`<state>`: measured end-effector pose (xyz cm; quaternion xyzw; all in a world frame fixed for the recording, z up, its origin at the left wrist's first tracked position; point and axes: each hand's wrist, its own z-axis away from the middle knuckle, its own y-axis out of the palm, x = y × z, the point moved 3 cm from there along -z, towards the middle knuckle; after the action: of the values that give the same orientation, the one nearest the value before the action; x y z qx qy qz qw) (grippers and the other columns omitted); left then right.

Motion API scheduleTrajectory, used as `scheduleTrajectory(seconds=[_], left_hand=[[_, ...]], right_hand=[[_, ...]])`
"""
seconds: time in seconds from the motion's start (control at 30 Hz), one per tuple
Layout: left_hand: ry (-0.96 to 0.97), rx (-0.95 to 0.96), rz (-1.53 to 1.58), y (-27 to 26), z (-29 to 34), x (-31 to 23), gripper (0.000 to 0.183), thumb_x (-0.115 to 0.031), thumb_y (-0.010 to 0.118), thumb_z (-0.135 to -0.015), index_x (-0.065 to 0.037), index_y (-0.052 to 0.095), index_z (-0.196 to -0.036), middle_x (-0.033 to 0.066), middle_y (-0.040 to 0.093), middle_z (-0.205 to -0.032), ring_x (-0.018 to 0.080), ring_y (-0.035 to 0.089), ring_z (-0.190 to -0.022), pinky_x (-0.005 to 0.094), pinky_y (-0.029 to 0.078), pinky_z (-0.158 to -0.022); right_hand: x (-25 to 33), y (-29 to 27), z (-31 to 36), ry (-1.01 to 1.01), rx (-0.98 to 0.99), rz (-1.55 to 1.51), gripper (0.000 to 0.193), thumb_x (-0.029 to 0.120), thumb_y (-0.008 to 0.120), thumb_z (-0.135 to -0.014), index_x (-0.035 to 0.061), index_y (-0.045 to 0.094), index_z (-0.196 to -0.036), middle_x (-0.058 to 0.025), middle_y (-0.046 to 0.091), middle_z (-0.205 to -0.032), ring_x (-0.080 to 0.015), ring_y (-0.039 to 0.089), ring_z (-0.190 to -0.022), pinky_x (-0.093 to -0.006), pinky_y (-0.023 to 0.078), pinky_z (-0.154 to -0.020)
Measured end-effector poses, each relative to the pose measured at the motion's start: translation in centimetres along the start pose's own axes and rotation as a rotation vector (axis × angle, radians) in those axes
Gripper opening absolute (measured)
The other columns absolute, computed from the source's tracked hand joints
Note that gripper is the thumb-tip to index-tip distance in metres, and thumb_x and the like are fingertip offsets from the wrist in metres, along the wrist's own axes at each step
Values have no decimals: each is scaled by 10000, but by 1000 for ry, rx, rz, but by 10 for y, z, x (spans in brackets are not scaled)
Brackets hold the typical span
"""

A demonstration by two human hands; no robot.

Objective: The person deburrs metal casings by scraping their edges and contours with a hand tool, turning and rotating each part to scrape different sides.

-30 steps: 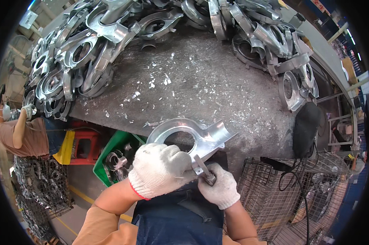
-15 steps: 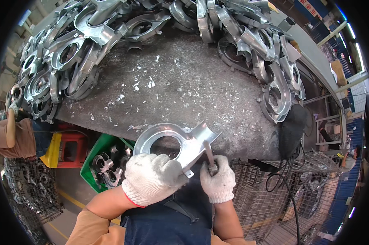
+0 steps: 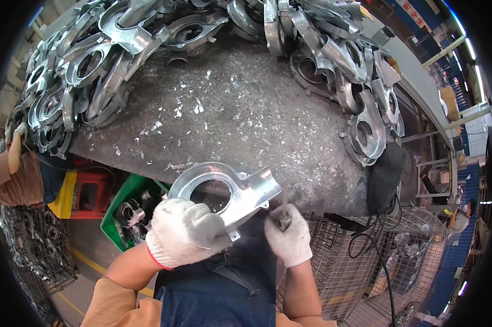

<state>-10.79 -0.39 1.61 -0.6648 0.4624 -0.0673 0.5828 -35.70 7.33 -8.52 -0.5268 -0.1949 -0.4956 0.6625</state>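
My left hand (image 3: 187,228), in a white knitted glove, is closed round the lower left edge of a silver metal casting (image 3: 240,199). This part has a round ring with a large hole and a short curved spout pointing right. It is tilted above the near edge of the workbench (image 3: 229,120). Just right of the spout, my gloved right hand (image 3: 288,235) is closed round a narrow metal hand tool (image 3: 283,200), its blade upright and blurred. The blade's exact kind is unclear. It looks slightly apart from the casting.
Piles of similar castings (image 3: 90,62) line the bench's far and side edges, with metal shavings (image 3: 178,109) scattered between. A green bin (image 3: 113,220) holds parts below left. Wire cages (image 3: 355,261) and a black cable (image 3: 384,261) are at right. Another person (image 3: 18,174) stands far left.
The casting has shifted slightly left and turned a little in my left hand. My right hand's tool has come away from the spout's edge, where it was touching or overlapping it.
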Motion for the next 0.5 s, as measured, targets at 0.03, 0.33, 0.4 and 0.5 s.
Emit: scheduleTrajectory(seconds=[0.03, 0.33, 0.4, 0.5], left_hand=[[-10, 0, 16, -1, 1, 2, 309, -347, 919, -679, -188, 656, -648, 15, 532, -574, 246, 616, -490, 416, 471, -475], [32, -122, -156, 12, -12, 16, 244, -249, 922, -652, -178, 690, -679, 31, 567, -613, 267, 618, -544, 447, 475, -548], [18, -159, -112, 26, -19, 13, 218, -253, 926, -666, -169, 752, -767, 27, 623, -664, 252, 660, -604, 426, 504, -601], [5, -141, 224, 25, -19, 17, 298, -264, 922, -702, -137, 791, -937, 62, 730, -829, 279, 732, -787, 422, 561, -742]], right_hand=[[-1, -3, -2, 97, -90, -14, 269, 224, 826, -913, 55, 719, -1093, -144, 751, -841, -295, 761, -745, -416, 603, -748], [19, -29, 2, 129, 9, -422, 227, 51, 790, -936, 23, 626, -1089, -50, 676, -746, -111, 647, -576, -286, 520, -526], [20, -28, 0, 121, 12, -392, 228, 59, 792, -935, 17, 626, -1085, -46, 670, -731, -112, 646, -573, -285, 520, -527], [17, -25, 0, 163, 29, -325, 243, 72, 802, -926, 21, 631, -1092, -46, 669, -727, -109, 650, -578, -286, 520, -529]])
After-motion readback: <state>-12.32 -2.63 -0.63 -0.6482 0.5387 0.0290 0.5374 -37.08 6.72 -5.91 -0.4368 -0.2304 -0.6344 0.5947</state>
